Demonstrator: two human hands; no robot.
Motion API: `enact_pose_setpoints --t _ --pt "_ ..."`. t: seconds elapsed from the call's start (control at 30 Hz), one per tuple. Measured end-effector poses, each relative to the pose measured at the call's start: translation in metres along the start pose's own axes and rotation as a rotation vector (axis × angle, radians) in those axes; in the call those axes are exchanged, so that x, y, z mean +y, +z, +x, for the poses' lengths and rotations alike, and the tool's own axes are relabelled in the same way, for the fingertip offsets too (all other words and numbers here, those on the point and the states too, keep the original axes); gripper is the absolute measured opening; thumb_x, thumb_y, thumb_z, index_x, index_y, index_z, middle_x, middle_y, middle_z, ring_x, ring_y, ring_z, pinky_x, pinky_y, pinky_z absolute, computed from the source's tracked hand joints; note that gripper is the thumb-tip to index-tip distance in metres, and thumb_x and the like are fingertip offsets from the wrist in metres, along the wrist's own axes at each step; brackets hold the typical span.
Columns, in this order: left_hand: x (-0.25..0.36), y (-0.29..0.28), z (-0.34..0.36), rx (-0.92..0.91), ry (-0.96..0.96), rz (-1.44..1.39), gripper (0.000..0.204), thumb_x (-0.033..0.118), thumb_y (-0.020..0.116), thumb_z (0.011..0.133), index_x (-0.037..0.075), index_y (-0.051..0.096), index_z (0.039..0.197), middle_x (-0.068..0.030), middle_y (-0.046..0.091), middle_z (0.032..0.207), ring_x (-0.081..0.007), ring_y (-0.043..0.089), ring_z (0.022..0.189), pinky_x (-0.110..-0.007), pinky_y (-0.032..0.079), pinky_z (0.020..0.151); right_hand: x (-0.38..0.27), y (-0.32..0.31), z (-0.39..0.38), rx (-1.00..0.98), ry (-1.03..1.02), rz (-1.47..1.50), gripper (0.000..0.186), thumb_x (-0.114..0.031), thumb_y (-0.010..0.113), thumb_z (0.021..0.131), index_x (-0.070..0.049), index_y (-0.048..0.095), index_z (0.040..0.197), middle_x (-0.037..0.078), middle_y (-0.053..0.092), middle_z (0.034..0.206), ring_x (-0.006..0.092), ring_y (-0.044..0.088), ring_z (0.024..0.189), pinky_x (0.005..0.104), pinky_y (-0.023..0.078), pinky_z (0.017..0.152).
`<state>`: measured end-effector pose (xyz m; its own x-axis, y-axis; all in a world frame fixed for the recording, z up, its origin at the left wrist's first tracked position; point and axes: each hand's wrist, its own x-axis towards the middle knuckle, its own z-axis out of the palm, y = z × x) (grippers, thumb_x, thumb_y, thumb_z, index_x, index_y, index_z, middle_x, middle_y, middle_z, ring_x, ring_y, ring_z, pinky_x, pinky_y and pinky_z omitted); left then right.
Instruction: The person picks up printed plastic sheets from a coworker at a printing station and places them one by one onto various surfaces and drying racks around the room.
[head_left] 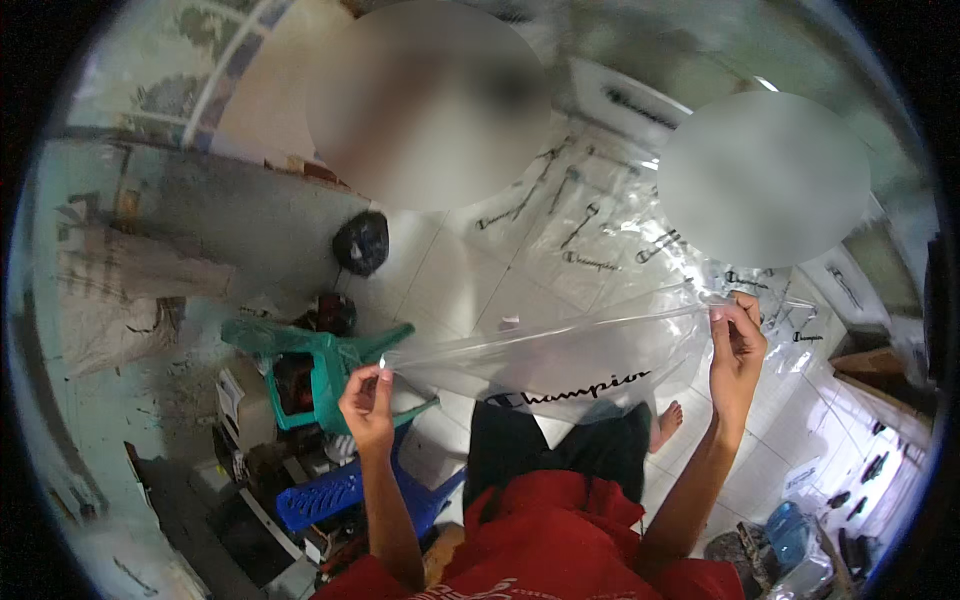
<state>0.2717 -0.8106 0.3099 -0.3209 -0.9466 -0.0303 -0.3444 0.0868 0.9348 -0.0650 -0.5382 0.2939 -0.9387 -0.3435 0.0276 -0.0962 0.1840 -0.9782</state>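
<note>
A clear plastic bag [560, 350] with dark lettering is stretched sideways in front of my body. My left hand [370, 402] pinches its left corner between thumb and fingers. At the other end, my right hand [736, 345] is raised a little higher and grips the right corner. The top edge runs taut between both hands, and the sheet hangs below it. Through the film I see the tiled floor and my dark shorts [500, 440].
Many printed clear bags [590, 225] lie spread over the floor ahead. A green plastic chair [315, 375] and a blue one [330, 495] stand at my left. A black bundle [361, 243] sits near the wall. Cardboard [875, 370] and clutter lie at right.
</note>
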Motion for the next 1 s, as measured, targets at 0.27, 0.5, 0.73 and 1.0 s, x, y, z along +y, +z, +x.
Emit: enact_pose_setpoints --t 0.27,0.5,0.73,1.0 --pt "-0.033 -0.126 0.166 0.045 -0.005 0.409 0.01 0.009 0.067 0.089 0.001 0.062 0.086 -0.0032 0.059 0.081 -0.0125 0.054 0.078 -0.029 0.045 0.07 -0.009 0.231 0.045 0.046 0.196 -0.103 0.009 -0.006 0.064 0.089 0.002 0.062 0.087 0.006 0.063 0.084 0.0123 0.055 0.086 0.0281 0.042 0.086" --pt "-0.047 -0.115 0.297 0.072 -0.14 0.196 0.015 0.018 0.061 0.092 0.003 0.062 0.092 -0.005 0.06 0.077 -0.0167 0.057 0.074 -0.035 0.048 0.076 -0.049 0.339 0.138 -0.075 0.063 0.044 0.005 0.005 0.061 0.086 0.0 0.06 0.083 0.007 0.066 0.08 0.0153 0.062 0.079 0.0292 0.047 0.08" --pt "-0.06 -0.112 0.471 -0.278 -0.348 0.693 0.05 0.04 0.055 0.093 0.0 0.06 0.123 -0.0254 0.06 0.121 -0.0291 0.061 0.107 -0.044 0.045 0.09 -0.11 0.443 0.307 -0.167 -0.145 0.014 0.007 -0.003 0.066 0.088 0.001 0.061 0.084 0.005 0.064 0.078 0.0118 0.061 0.077 0.0277 0.048 0.074" --pt "0.006 -0.003 0.664 -0.186 -0.042 -0.135 0.028 0.03 0.062 0.093 0.003 0.058 0.098 -0.007 0.059 0.079 -0.0173 0.056 0.078 -0.034 0.046 0.074 -0.262 0.531 0.583 -0.213 -0.411 -0.173 0.016 -0.018 0.061 0.095 -0.002 0.065 0.094 0.001 0.065 0.09 0.0108 0.06 0.087 0.0278 0.047 0.083"
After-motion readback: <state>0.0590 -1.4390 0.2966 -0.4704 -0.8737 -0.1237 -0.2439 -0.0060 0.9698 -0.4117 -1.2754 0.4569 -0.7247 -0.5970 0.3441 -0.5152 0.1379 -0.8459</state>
